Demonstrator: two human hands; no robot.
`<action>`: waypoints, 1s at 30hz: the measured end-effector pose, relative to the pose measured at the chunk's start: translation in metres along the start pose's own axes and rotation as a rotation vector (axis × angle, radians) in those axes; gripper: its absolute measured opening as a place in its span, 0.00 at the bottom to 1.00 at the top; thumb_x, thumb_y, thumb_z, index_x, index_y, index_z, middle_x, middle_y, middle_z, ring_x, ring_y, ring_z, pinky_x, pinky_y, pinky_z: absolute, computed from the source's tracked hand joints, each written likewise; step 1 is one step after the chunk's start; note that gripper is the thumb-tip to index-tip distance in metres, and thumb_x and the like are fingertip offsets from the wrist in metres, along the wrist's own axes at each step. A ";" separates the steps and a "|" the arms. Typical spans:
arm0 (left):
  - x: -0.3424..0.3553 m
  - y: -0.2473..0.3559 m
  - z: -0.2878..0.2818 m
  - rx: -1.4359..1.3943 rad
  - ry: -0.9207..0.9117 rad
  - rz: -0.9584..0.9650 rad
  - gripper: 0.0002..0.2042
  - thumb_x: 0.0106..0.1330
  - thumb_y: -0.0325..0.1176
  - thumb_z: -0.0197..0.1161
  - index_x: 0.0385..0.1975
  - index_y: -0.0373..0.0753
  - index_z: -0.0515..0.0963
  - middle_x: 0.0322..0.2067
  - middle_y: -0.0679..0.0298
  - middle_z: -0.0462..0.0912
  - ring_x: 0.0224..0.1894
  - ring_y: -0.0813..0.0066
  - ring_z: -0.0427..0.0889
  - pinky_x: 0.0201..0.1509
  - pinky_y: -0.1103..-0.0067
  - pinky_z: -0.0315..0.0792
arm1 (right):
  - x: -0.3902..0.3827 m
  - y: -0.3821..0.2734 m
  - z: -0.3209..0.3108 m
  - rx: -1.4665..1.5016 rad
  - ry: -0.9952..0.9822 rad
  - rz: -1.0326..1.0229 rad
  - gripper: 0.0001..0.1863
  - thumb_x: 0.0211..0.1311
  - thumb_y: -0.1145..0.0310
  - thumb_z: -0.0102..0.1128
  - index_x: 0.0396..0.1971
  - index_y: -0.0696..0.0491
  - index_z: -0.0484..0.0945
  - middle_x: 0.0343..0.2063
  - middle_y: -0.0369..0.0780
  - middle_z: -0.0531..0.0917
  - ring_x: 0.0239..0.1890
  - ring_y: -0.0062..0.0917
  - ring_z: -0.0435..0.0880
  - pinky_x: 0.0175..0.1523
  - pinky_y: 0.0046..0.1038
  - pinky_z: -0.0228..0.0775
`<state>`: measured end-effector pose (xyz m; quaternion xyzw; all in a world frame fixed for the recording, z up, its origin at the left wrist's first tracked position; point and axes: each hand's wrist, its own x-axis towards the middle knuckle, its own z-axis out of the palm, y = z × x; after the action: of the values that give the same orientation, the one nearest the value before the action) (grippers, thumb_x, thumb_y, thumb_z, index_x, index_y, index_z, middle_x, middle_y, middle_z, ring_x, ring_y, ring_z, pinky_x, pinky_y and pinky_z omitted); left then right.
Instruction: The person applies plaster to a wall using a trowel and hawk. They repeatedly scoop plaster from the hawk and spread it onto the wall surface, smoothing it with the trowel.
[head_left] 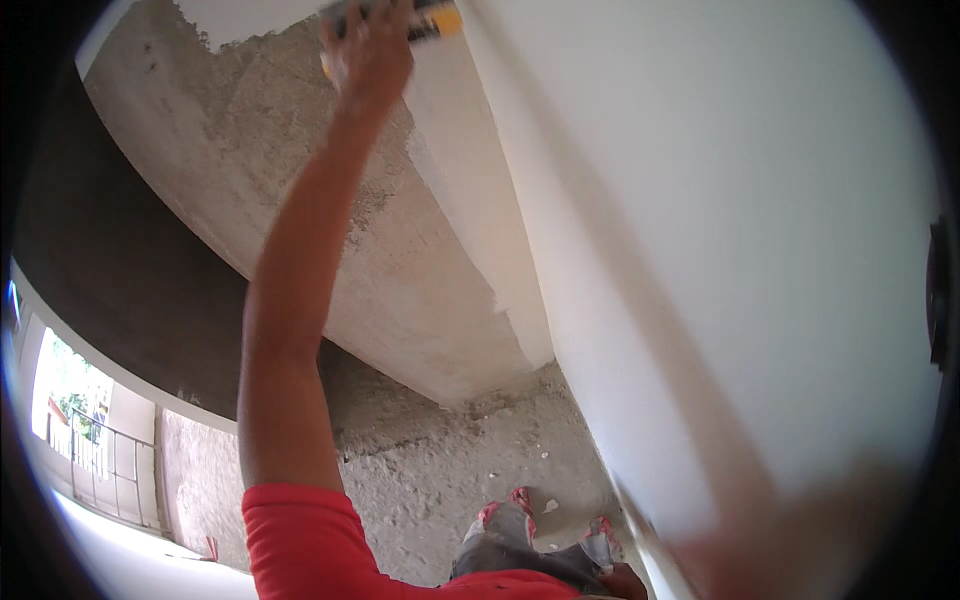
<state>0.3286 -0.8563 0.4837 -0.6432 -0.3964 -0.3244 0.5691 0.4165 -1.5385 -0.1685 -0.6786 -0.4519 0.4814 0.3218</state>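
Note:
My left hand [368, 55] is raised to the top of the view, its fingers wrapped round a flat dark tool with yellow parts [432, 20], held against the grey plastered wall [215, 150] beside a pale, smoother strip [480, 220]. That strip runs along the corner with the white wall [750, 200]. What seems to be my right hand [620, 582] shows low by my leg at the bottom edge, mostly hidden, so its fingers are unclear.
Below me is a rough, dusty concrete floor [420, 500] with small flakes. On the left are a dark curved recess [120, 250] and a bright opening with a metal railing [115, 470].

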 end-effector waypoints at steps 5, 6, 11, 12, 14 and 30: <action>0.064 -0.019 0.000 -0.136 -0.255 -0.085 0.29 0.66 0.27 0.46 0.69 0.46 0.55 0.66 0.58 0.63 0.67 0.57 0.62 0.73 0.58 0.44 | 0.009 -0.112 -0.016 0.182 -0.107 0.432 0.14 0.53 0.62 0.60 0.36 0.54 0.79 0.15 0.36 0.73 0.12 0.24 0.67 0.16 0.29 0.59; 0.059 -0.040 0.027 -0.071 -0.139 -0.029 0.29 0.66 0.27 0.46 0.69 0.46 0.56 0.65 0.58 0.65 0.66 0.58 0.63 0.73 0.57 0.44 | 0.011 -0.147 -0.028 0.253 -0.176 0.414 0.13 0.53 0.62 0.60 0.36 0.54 0.79 0.16 0.36 0.73 0.13 0.23 0.68 0.16 0.29 0.59; 0.024 -0.001 0.055 -0.132 -0.249 0.003 0.28 0.65 0.28 0.46 0.68 0.43 0.58 0.62 0.58 0.70 0.66 0.58 0.64 0.72 0.51 0.42 | 0.033 -0.134 -0.002 0.124 -0.271 0.665 0.22 0.45 0.54 0.66 0.34 0.56 0.81 0.26 0.45 0.81 0.27 0.35 0.79 0.33 0.35 0.69; 0.008 0.017 0.037 -0.135 -0.291 -0.104 0.29 0.65 0.28 0.45 0.69 0.43 0.56 0.65 0.59 0.65 0.67 0.59 0.63 0.72 0.49 0.40 | 0.051 -0.115 0.004 0.063 -0.290 0.705 0.24 0.43 0.51 0.67 0.34 0.57 0.81 0.28 0.48 0.82 0.30 0.38 0.82 0.37 0.36 0.72; -0.048 0.029 0.077 -0.046 -0.110 -0.050 0.29 0.66 0.28 0.45 0.69 0.44 0.55 0.67 0.61 0.63 0.67 0.58 0.62 0.72 0.49 0.39 | 0.086 -0.063 0.028 -0.045 -0.308 0.585 0.26 0.42 0.50 0.68 0.34 0.58 0.81 0.31 0.50 0.84 0.33 0.41 0.84 0.41 0.38 0.74; -0.264 0.097 0.048 -0.326 0.049 0.116 0.28 0.56 0.23 0.62 0.60 0.45 0.70 0.55 0.56 0.75 0.59 0.55 0.71 0.65 0.50 0.55 | 0.175 0.017 0.042 -0.077 -0.129 0.510 0.26 0.41 0.55 0.68 0.40 0.57 0.81 0.35 0.51 0.84 0.39 0.42 0.84 0.46 0.37 0.74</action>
<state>0.2866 -0.8494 0.2018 -0.7405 -0.2868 -0.3668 0.4846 0.4044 -1.3838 -0.2609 -0.7502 -0.3038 0.5717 0.1344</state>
